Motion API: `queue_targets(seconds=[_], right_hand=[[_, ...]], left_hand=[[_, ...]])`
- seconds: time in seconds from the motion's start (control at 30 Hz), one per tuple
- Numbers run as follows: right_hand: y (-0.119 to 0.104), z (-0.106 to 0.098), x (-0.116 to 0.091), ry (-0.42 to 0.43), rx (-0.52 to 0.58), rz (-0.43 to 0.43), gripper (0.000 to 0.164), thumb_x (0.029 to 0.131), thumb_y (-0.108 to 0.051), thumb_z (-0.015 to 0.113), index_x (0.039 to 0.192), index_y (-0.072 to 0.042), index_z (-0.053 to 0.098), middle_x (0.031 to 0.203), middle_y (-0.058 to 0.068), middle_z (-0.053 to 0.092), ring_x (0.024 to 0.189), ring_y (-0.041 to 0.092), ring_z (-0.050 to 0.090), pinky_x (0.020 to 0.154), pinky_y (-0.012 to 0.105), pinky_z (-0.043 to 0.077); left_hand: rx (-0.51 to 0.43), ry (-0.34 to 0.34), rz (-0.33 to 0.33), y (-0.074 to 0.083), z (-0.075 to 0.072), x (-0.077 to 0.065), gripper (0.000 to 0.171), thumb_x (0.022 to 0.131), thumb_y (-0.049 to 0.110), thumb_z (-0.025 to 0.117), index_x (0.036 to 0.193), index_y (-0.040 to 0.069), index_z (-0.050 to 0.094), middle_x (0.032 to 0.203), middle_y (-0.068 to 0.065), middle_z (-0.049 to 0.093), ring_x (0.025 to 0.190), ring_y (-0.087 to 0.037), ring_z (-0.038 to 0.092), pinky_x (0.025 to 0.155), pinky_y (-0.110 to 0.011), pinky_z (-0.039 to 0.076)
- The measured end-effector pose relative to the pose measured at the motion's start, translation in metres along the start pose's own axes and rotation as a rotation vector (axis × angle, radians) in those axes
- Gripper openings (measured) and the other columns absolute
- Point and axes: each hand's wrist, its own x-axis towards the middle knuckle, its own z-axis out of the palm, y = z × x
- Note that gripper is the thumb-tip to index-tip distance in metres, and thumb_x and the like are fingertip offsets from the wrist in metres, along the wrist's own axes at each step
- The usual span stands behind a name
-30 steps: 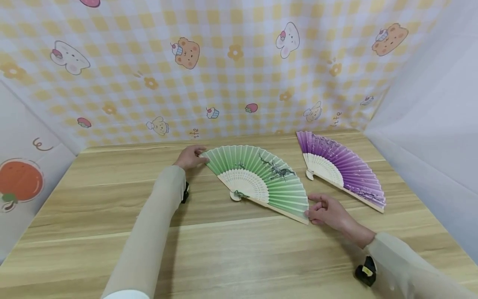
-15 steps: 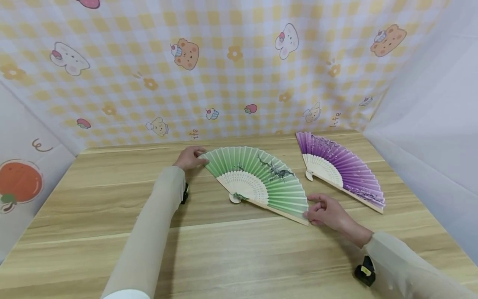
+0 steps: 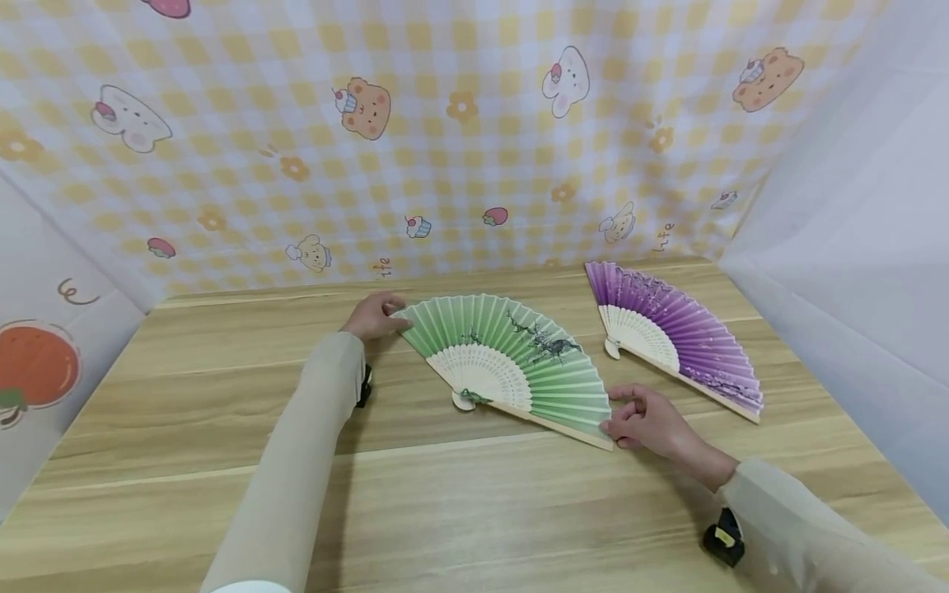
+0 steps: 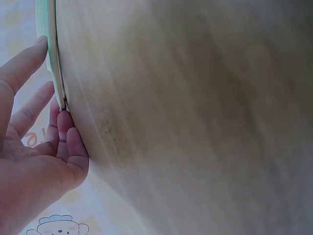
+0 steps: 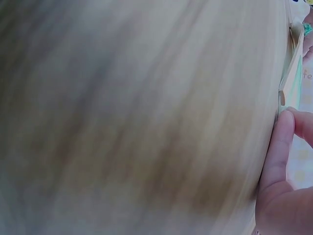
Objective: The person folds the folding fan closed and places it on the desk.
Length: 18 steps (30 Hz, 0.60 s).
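Observation:
An open green folding fan (image 3: pixel 482 354), printed with a dark blossom branch, lies spread on the wooden table with its pivot toward me. At its far left corner, my left hand (image 3: pixel 376 315) pinches the edge; the left wrist view has the thumb (image 4: pixel 34 58) on the green face and fingertips at the outer end. Thumb and fingers of my right hand (image 3: pixel 656 424) pinch the near right corner. Close beyond that hand lies a second spread fan, purple with pale blossoms (image 3: pixel 693 333). In the right wrist view, the green fan's outer rib (image 5: pixel 292 73) runs up from the fingertips.
Behind the wooden table (image 3: pixel 460 511) hangs a yellow checked cloth (image 3: pixel 460 165) with cartoon prints. White cloth (image 3: pixel 853 206) stands along the right side, and another white panel (image 3: pixel 44 272) along the left.
The green fan has slid slightly toward me, most visibly at its pivot. Both hands stay at its two corners. The purple fan has stayed put, while the head view has shifted a little.

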Motion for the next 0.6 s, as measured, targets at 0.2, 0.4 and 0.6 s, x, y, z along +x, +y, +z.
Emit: queue_targets(seconds=[0.2,0.4,0.6], right_hand=[[-0.0006,0.0000,0.0006,0.001,0.008,0.004,0.050,0.077,-0.002,0.064,0.117,0.013,0.038,0.079,0.010,0.055,0.067,0.015,0.058,0.061,0.027,0.054],[-0.0018,0.0005,0.0009,0.014,-0.015,0.015,0.047,0.077,-0.003,0.064,0.115,0.013,0.040,0.079,0.010,0.056,0.066,0.015,0.058,0.060,0.027,0.054],[0.0005,0.0000,0.0016,0.000,-0.017,0.014,0.046,0.078,-0.002,0.064,0.114,0.014,0.040,0.079,0.009,0.057,0.067,0.015,0.059,0.061,0.027,0.054]], left_hand=[[0.003,0.003,0.002,0.0015,-0.0005,-0.0020,0.046,0.080,0.019,0.065,0.119,-0.001,0.050,0.115,-0.022,0.048,0.105,-0.033,0.044,0.089,-0.043,0.039],[0.016,-0.005,0.008,0.0009,-0.0018,-0.0034,0.046,0.079,0.019,0.065,0.118,-0.001,0.050,0.116,-0.022,0.048,0.106,-0.033,0.044,0.091,-0.044,0.038],[0.012,-0.015,-0.004,-0.0005,-0.0011,-0.0037,0.044,0.080,0.018,0.065,0.117,-0.001,0.050,0.115,-0.022,0.048,0.104,-0.033,0.044,0.090,-0.044,0.039]])
